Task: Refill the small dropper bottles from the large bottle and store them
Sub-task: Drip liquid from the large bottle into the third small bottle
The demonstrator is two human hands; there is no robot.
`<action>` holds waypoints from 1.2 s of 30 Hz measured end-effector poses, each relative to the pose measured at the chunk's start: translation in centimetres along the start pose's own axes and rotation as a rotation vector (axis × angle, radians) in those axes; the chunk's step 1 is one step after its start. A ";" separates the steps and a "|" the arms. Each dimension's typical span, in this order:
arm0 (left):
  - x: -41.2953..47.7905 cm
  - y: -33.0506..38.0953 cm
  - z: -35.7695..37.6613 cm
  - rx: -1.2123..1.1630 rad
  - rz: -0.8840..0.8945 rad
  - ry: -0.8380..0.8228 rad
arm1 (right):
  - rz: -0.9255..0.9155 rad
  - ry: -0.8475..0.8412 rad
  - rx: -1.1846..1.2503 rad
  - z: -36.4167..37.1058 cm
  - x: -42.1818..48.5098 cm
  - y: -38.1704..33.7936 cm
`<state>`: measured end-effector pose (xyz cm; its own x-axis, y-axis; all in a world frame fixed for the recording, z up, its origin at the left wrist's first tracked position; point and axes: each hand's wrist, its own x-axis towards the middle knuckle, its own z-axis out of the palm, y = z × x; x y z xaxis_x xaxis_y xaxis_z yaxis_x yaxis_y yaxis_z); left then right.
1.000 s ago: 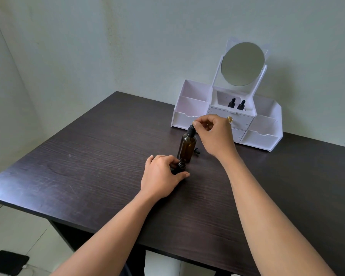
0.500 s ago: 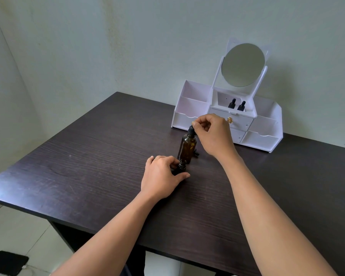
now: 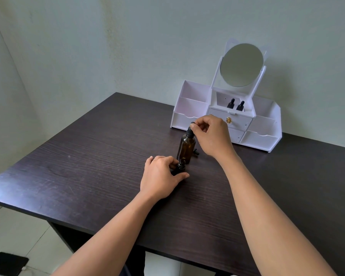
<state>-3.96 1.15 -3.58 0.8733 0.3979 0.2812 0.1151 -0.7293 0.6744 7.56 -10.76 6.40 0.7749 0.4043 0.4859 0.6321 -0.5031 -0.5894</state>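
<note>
large bottle point(image 3: 186, 149): amber-brown glass, see-through. dropper cap point(image 3: 190, 132) on it: black. small bottle point(image 3: 181, 165): dark, near black, neck ribbed with shiny thread lines. two dropper tops point(image 3: 230, 103) point(image 3: 240, 105) in organizer: black. organizer point(image 3: 189, 108): white, faint lilac tint, plain. drawer knob point(image 3: 229, 120): gold. mirror point(image 3: 242, 64): flat grey, white frame. table point(image 3: 88, 166): very dark brown, fine wood-grain streaks, pale sheen at left edge. wall point(image 3: 108, 46): pale grey-green, faint yellowish vertical stain. floor point(image 3: 18, 236): off-white tiles. object on floor point(image 3: 7, 263): black.
</note>
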 end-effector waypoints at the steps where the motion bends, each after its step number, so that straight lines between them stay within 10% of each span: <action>1: 0.0 0.0 0.0 -0.001 -0.001 -0.003 | -0.001 -0.001 -0.001 0.0 0.0 0.0; 36: 0.1 -0.1 0.1 0.005 0.009 0.000 | 0.024 0.041 0.039 0.3 0.1 0.1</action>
<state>-3.78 1.23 -3.73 0.8742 0.3914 0.2875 0.1096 -0.7358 0.6683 7.70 -10.53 6.21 0.7894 0.3605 0.4968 0.6137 -0.4814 -0.6258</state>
